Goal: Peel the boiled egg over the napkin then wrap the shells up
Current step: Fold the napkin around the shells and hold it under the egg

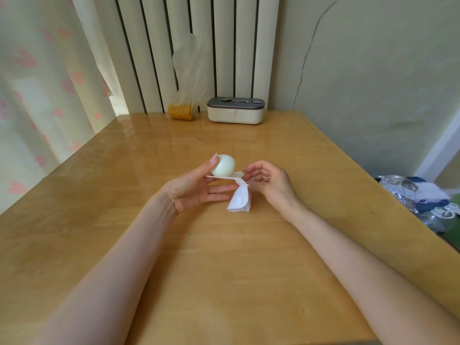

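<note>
Here, two bare forearms reach in from six o'clock over a glossy wooden table [249, 270], meeting just above the frame's centre. The left hand [189, 189], palm turned up, grasps a peeled egg [223, 165] between its thumb and a fingertip, the smooth pale egg raised clear of the tabletop while the remaining fingers lie straight beneath it. At three o'clock of the egg, the right hand [270, 181], wearing a ring [268, 178], curls its fingers and pinches a white napkin [239, 197]. The napkin's upper end stretches across under the egg, touching the left fingers, and its twisted lower part hangs toward six o'clock, the bottom edge at or just above the wood; what it holds inside cannot be told. Beyond the table's edge at three o'clock sits a heap of foil and plastic packaging [413, 192]. At the far edge, at twelve o'clock, stands a cream lidded box [236, 115] with a utensil lying on its dark lid, and just beside it at nine o'clock a clear plastic bag [189, 70] holding a cob of corn [179, 114]. Behind them rises a white radiator [224, 46], with a heart-patterned curtain [37, 83] at ten o'clock and a cracked wall [373, 70] at two.
</note>
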{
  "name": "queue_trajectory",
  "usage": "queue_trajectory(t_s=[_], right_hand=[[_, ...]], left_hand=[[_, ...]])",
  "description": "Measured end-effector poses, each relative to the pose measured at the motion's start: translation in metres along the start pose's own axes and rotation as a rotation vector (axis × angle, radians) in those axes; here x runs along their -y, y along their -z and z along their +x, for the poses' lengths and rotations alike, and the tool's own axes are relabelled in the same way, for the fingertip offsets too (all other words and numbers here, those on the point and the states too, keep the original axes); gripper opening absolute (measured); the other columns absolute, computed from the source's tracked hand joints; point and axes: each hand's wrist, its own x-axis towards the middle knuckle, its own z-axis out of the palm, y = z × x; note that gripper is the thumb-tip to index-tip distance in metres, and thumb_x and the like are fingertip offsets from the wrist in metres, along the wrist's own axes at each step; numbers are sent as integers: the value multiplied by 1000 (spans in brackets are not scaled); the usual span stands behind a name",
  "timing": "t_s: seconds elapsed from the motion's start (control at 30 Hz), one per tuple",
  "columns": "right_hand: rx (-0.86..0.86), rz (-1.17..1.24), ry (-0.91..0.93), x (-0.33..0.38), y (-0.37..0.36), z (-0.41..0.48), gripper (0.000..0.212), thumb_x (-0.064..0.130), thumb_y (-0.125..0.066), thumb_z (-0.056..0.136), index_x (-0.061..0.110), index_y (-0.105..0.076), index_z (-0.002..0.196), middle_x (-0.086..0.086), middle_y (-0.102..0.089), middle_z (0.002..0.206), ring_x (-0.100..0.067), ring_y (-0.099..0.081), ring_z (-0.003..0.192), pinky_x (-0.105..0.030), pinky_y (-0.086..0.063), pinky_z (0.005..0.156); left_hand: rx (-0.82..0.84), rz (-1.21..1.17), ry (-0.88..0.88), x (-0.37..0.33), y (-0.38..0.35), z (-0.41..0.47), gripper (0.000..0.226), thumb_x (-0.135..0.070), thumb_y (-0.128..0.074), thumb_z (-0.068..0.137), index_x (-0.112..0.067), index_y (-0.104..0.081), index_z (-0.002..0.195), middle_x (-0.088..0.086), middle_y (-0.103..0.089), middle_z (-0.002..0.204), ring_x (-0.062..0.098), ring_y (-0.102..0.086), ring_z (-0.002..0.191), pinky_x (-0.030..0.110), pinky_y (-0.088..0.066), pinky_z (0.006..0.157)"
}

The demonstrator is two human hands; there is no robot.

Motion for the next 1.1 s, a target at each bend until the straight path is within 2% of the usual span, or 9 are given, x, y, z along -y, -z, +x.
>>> queue_trajectory(t_s=[0.13, 0.23, 0.33, 0.5, 0.6, 0.73, 0.9, 1.0, 1.1], right_hand=[[-99, -114, -60, -7, -6, 4, 37, 1, -76, 69, 11, -59, 100, -2, -58, 89, -13, -52, 71, -19, -46, 68], [-93, -328, -150, -12, -6, 5, 49, 26, -80, 69, 14, -60, 112, -2, -56, 107, -14, -53, 93, -23, -39, 77], [-21, -436, -141, -10, -7, 4, 38, 40, -76, 70, 18, -67, 99, 2, -62, 102, -15, -56, 99, -26, -40, 78], [-4, -276, -111, -7, -2, 3, 26, 22, -76, 74, 19, -50, 77, 3, -60, 81, -12, -55, 73, -27, -43, 69], [23, -179, -124, -6, -2, 2, 24, 12, -73, 76, 22, -52, 70, 4, -58, 71, -8, -52, 63, -24, -42, 64], [92, 74, -151, 0, 8, 1, 16, -3, -58, 85, 12, -63, 82, -5, -63, 75, -7, -56, 57, -18, -48, 59], [51, 185, -185, 0, 11, 2, 29, -7, -66, 78, 10, -56, 99, -6, -62, 83, -8, -57, 60, -15, -47, 53], [42, 197, -232, -4, 9, 2, 43, 0, -70, 78, 10, -52, 115, -5, -62, 91, -12, -60, 66, -20, -52, 63], [68, 202, -291, -7, 9, 4, 50, 7, -70, 80, 16, -47, 123, -5, -64, 102, -21, -63, 72, -37, -51, 84]], left_hand=[[23, 5, -9, -1, -1, 0, 76, -49, -85, 47, -14, -61, 111, 16, -67, 114, 35, -63, 108, 43, -57, 82], [33, -15, -20, -2, 1, -2, 75, -48, -85, 48, -16, -60, 110, 17, -66, 112, 38, -62, 108, 45, -56, 82], [39, -17, -28, -4, 3, -4, 78, -49, -85, 49, -16, -58, 114, 16, -65, 116, 37, -62, 109, 43, -57, 80], [68, -31, -35, -3, 1, -3, 73, -47, -84, 51, -18, -60, 113, 11, -66, 116, 36, -62, 109, 42, -57, 78], [82, -27, -42, -2, 1, -2, 71, -48, -83, 54, -17, -58, 114, 14, -65, 119, 35, -60, 112, 45, -55, 87], [79, -67, -79, -5, 6, -3, 76, -50, -82, 55, -17, -53, 117, 14, -68, 111, 33, -63, 107, 45, -54, 87], [88, -91, -97, -5, 6, -3, 81, -51, -82, 53, -17, -49, 120, 14, -68, 109, 33, -63, 106, 46, -56, 84], [77, -80, -106, -4, 4, -2, 83, -53, -82, 51, -19, -51, 119, 13, -67, 111, 33, -62, 108, 46, -55, 86], [79, -95, -117, -5, 5, -2, 79, -53, -81, 52, -20, -53, 118, 12, -68, 110, 32, -64, 105, 43, -57, 82]])
